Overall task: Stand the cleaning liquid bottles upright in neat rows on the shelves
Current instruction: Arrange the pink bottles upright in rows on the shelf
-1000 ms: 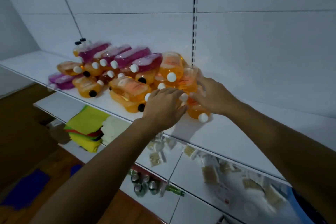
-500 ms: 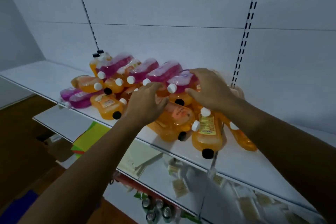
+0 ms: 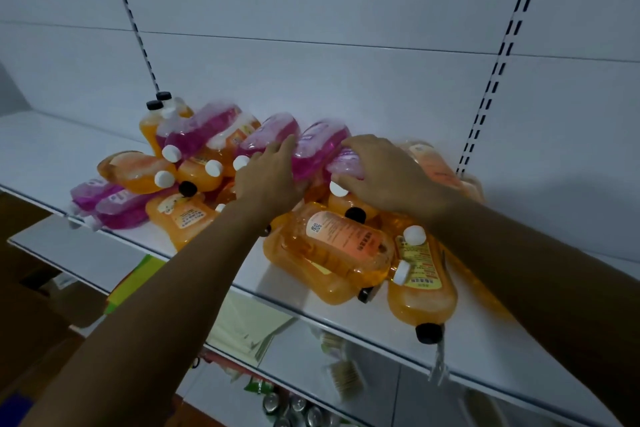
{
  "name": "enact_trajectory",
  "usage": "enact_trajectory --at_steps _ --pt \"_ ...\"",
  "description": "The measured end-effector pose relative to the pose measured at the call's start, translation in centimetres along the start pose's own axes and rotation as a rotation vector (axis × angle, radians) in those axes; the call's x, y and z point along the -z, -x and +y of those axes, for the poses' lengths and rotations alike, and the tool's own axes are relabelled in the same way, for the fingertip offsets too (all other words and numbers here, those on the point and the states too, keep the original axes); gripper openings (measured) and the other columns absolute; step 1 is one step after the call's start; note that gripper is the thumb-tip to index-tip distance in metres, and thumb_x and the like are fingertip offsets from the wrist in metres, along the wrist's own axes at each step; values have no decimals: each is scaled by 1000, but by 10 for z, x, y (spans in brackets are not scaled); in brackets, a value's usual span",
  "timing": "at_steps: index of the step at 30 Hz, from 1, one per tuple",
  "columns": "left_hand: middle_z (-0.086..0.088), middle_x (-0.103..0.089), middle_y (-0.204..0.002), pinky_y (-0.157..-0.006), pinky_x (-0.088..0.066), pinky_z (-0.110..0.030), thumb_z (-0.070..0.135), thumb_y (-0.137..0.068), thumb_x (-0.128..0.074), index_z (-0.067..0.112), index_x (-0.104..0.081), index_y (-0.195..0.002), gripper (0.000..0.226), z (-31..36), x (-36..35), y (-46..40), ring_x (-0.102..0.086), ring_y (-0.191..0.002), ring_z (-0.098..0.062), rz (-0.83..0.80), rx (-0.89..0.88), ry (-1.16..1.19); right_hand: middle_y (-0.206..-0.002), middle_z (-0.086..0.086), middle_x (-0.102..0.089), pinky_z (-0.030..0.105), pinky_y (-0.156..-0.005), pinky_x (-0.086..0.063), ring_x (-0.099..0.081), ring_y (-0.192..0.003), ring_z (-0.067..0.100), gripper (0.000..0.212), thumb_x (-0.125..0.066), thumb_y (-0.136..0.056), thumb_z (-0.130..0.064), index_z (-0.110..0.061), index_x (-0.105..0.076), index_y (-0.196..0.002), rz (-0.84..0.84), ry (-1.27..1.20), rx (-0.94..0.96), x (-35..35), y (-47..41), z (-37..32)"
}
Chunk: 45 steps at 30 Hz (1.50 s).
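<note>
White metal shelf (image 3: 485,350) runs along a white slotted back wall (image 3: 346,10), bearing a toppled heap of orange plastic bottles (image 3: 332,246) and pink plastic bottles (image 3: 204,128) left of centre. Left hand (image 3: 268,177) rests flat-fingered on one pink bottle; right hand (image 3: 384,173) curls over another. Lower shelves hold coloured cloths (image 3: 135,282).

Both hands moved deeper — left hand (image 3: 268,177) and right hand (image 3: 384,173) onto pink bottles (image 3: 311,149).

Orange bottles (image 3: 329,255) with white or black caps, pink bottles (image 3: 204,130) with white caps, white shelf (image 3: 41,156), yellow-green cloths (image 3: 136,284)
</note>
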<state>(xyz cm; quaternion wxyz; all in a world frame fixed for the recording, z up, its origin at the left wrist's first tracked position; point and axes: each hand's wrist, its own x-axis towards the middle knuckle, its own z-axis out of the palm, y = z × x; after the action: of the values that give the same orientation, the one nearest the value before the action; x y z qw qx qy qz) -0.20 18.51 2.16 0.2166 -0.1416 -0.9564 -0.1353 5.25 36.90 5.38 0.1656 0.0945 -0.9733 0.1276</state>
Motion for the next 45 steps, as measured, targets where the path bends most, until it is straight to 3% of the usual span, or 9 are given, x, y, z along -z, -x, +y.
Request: enact_trajectory --at_steps 6,14,17,19,23,27,32,37,45 --pt "-5 -60 -131 -79 -54 -37 47 -88 -63 18 -39 -141 65 0 -3 -4 -62 -111 -27 44 -49 66 -140 -2 -51 44 -100 -46 -49 -127 21 60 -50 -89 -60 -26 -43 -138 -24 -7 15 -9 -7 5" --pt "-1 -65 -110 -64 -40 -12 40 -89 -63 10 -53 -127 49 6 16 -3 -61 -93 -12 242 131 405 -144 1 -46 43 -101 -46 -47 -128 22 63 -59 -88 -52 -24 -40 -141 -1 -179 -14 1 -5 0" --pt "2 -66 -103 -64 -43 -14 42 -90 -62 11 -59 -118 41 7 32 -10 -62 -92 -12 267 137 553 -147 4 -42 40 -101 -46 -46 -128 23 67 -62 -89 -46 -23 -33 -145 66 -289 -78 13 -7 2" --pt "4 -67 -105 -75 -51 -20 44 -89 -62 14 -59 -120 43 12 40 -11 -62 -94 -9 258 45 623 -144 5 -45 40 -100 -46 -50 -124 21 64 -55 -91 -52 -23 -34 -144 130 -524 -180 26 -8 4" --pt "4 -60 -118 -77 -45 -4 32 -88 -69 13 -49 -134 53 37 46 1 -58 -99 -5 184 -272 641 -118 7 -63 42 -87 -56 -66 -99 21 57 -35 -93 -66 -21 -53 -124 242 -1066 -427 61 -7 21" --pt "-11 -49 -141 -102 -37 -14 28 -86 -68 10 -43 -141 63 73 41 2 -45 -128 -11 132 -527 579 -88 11 -71 43 -79 -59 -71 -78 23 25 -59 -94 -35 -11 -64 -99 359 -1407 -600 86 20 53" --pt "-7 -51 -141 -94 -40 -24 28 -75 -80 16 -32 -148 88 135 32 -2 -53 -122 -18 -69 -335 655 -95 14 -71 39 -78 -59 -71 -85 24 20 -59 -95 -25 -6 -63 -100 570 -1340 -664 89 70 98" --pt "-7 -58 -130 -100 -47 -37 12 -65 -87 10 -43 -140 87 204 17 -4 -56 -117 -25 -242 -462 716 -92 12 -66 38 -73 -57 -68 -77 21 20 -60 -95 -27 -8 -51 -95 747 -1303 -716 108 128 141" --pt "-6 -53 -128 -98 -43 -32 45 -63 -80 11 -42 -142 94 358 1 40 -52 -114 -19 -417 -653 765 -95 10 -64 43 -79 -57 -65 -79 18 14 -61 -94 -21 -14 -50 -87 879 -1205 -882 142 265 224"
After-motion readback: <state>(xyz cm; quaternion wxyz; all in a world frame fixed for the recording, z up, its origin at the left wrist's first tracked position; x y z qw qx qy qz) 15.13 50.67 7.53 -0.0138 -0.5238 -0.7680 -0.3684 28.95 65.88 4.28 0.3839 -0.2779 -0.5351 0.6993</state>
